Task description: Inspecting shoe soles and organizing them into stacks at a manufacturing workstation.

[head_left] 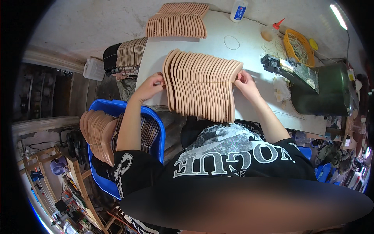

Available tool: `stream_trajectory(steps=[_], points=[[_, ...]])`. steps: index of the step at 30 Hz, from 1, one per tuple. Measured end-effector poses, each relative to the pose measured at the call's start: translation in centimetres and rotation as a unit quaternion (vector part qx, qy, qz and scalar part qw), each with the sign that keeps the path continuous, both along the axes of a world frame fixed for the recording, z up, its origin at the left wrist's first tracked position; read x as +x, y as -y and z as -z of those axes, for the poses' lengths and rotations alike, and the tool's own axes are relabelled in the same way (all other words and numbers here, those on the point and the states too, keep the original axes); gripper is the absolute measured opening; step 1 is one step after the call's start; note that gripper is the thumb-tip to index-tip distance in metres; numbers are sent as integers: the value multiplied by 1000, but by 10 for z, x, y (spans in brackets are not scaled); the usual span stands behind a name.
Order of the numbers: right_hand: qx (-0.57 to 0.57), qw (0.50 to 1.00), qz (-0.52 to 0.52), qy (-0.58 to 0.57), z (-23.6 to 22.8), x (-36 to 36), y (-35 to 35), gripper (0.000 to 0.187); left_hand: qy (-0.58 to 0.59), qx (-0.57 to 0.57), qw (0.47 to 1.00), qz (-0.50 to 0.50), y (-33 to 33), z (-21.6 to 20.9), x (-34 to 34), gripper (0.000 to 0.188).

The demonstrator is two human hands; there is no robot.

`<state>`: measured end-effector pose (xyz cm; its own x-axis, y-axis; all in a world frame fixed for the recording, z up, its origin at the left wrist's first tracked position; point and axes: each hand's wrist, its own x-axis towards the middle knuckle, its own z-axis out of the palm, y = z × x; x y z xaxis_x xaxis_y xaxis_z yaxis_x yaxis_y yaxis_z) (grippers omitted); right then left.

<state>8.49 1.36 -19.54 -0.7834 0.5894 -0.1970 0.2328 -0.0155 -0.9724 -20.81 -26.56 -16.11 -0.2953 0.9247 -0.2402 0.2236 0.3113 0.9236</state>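
A row of tan insoles, packed side by side like a fan, lies across the near edge of the white table. A thin rubber band runs across the middle of the row. At the row's left end, my left hand is closed, with thumb and fingers pinching the band. My right hand is at the right end, its fingers pinched on the band next to the last insole. A second banded bundle of tan insoles lies at the far left of the table.
A blue tub with more bundles stands left of me. Stacked bundles are beyond it. On the table are a loose rubber band, a white bottle, a red-tipped bottle, a yellow basket of bands and a black device.
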Motion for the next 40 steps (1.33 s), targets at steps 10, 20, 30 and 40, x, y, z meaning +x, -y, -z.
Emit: stream_trajectory(steps=[10,20,30,40], points=[[185,981,7,52,-13,-1,15,17,-217,72,967,-116,-47,5,25,28],[401,899,-129,119,-98,-15,19,30,-37,152,983,-92,-59,5,19,70],[377,915,-125,66,-37,-225,36,66,-19,180,975,-130,-59,35,6,58],[323,908,-248,95,-60,-214,40,55,-144,186,945,-225,-41,24,-1,37]])
